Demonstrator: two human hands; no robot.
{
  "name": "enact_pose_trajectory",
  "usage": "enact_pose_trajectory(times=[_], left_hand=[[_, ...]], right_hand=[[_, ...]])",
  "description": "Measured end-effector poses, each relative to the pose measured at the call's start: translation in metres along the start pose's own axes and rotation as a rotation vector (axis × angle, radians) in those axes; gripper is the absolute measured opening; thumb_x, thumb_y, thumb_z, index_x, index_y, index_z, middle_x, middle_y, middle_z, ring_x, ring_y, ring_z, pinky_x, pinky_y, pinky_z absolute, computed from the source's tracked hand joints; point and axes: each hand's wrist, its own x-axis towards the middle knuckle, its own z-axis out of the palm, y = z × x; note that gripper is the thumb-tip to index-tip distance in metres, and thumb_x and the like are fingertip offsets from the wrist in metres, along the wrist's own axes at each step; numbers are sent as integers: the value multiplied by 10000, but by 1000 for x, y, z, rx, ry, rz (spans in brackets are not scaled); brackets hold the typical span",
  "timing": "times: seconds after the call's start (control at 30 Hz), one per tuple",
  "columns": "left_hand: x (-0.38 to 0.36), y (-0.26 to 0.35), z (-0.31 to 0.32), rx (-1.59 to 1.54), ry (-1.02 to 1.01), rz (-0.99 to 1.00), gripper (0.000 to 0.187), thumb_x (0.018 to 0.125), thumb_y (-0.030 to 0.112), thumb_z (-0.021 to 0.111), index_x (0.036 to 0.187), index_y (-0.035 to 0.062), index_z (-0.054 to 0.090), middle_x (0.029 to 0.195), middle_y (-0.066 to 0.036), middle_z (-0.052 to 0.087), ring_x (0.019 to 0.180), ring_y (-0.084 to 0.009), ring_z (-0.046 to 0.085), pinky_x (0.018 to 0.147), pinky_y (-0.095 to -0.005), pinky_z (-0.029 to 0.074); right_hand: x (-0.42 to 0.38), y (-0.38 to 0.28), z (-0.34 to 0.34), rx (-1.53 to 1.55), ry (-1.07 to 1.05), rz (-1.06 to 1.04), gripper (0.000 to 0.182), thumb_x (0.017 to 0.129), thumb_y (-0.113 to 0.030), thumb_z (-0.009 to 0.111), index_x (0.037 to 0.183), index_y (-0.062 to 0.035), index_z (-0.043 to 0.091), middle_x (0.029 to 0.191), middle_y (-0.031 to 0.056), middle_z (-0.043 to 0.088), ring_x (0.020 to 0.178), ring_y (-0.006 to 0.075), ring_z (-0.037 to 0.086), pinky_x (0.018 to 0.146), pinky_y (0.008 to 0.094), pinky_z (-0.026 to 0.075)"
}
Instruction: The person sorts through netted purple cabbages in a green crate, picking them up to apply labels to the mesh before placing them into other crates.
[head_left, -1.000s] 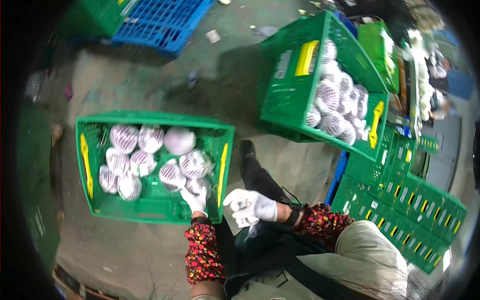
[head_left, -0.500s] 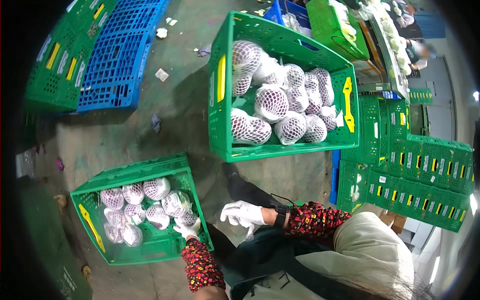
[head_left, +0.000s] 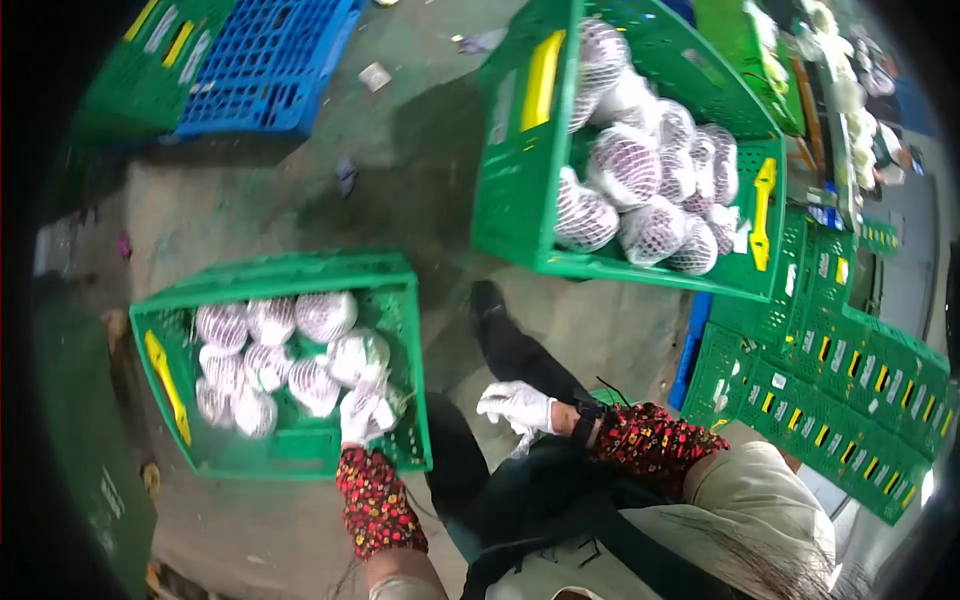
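My left hand point(head_left: 357, 418), in a white glove with a red floral sleeve, reaches into the near green crate point(head_left: 300, 457) and rests on a purple fruit in a white foam net point(head_left: 362, 356) near the crate's right wall. Several more netted fruits point(head_left: 247, 343) lie in that crate. My right hand point(head_left: 517, 405), also gloved white, hovers over my dark lap with the fingers curled around a small pale scrap that I cannot make out. A black strap circles that wrist.
A second green crate point(head_left: 520, 190) full of netted fruits point(head_left: 625, 165) stands ahead on the right. Stacked green crates point(head_left: 840, 400) fill the right side. A blue pallet point(head_left: 265, 65) and green crates lie at the far left. The concrete floor point(head_left: 300, 190) carries litter.
The view has swung, so both crates sit differently in frame. My left hand has gone from the crate's edge deeper in onto a netted fruit. My right hand stays over my lap.
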Motion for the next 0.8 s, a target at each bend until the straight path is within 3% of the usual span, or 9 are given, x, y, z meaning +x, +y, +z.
enact_pose_trajectory(times=[0.03,0.07,0.17,0.27,0.37,0.4,0.5,0.6,0.8], left_hand=[[-29,35,28,-53,39,133,332,770,36,613,1088,-30,547,962,-63,609,818,-137,581,731,-267,470],[-14,27,28,9,-16,78,319,754,79,643,1047,-13,560,935,-55,602,816,-139,578,727,-272,476],[-61,63,57,-163,132,-6,550,734,130,663,1222,26,429,1113,-82,554,1004,-186,552,841,-316,475],[-106,113,84,-364,13,190,531,779,210,620,1237,27,423,1152,-95,545,1044,-205,546,882,-341,470],[-142,172,118,-456,28,59,495,832,302,547,1230,29,434,1126,-92,560,1012,-197,567,884,-334,474],[-157,182,124,-473,3,61,576,814,323,570,1277,37,380,1197,-90,513,1073,-210,530,910,-342,456],[-215,223,156,-295,-34,310,700,771,324,623,1327,50,299,1287,-90,426,1145,-218,470,941,-345,428],[-249,255,185,-192,-122,476,844,692,298,707,1352,57,240,1327,-91,362,1183,-223,424,959,-350,406],[-306,291,269,59,-123,703,887,618,228,776,1323,39,273,1258,-109,406,1135,-219,455,923,-341,433]], right_hand=[[3,3,8,12,-3,4,155,842,-240,577,863,-88,596,657,-7,556,383,73,433,343,230,333],[4,5,14,24,-5,8,146,845,-233,570,860,-90,597,657,-6,556,379,75,433,333,236,335],[7,4,35,-19,22,21,116,839,-217,573,865,-106,595,656,-2,555,366,82,424,317,250,339],[-9,-13,55,-50,42,-104,142,827,-216,598,885,-88,583,673,-11,560,403,69,438,363,234,361],[-37,-35,78,-95,39,-342,231,795,-238,656,930,-74,564,777,13,583,460,53,443,408,230,372],[-57,-48,86,-37,-6,-218,313,789,-256,667,1019,-85,542,838,25,589,484,52,433,446,223,386],[-108,-61,115,-148,124,-574,447,760,-259,688,1134,-96,507,980,52,569,516,47,420,483,212,390],[-177,-81,138,-304,484,-1020,400,711,-203,709,1077,-128,568,950,23,555,548,60,443,517,220,404],[-277,-87,127,-341,624,-1233,284,698,-165,708,954,-100,602,916,76,550,597,150,516,561,255,440]])
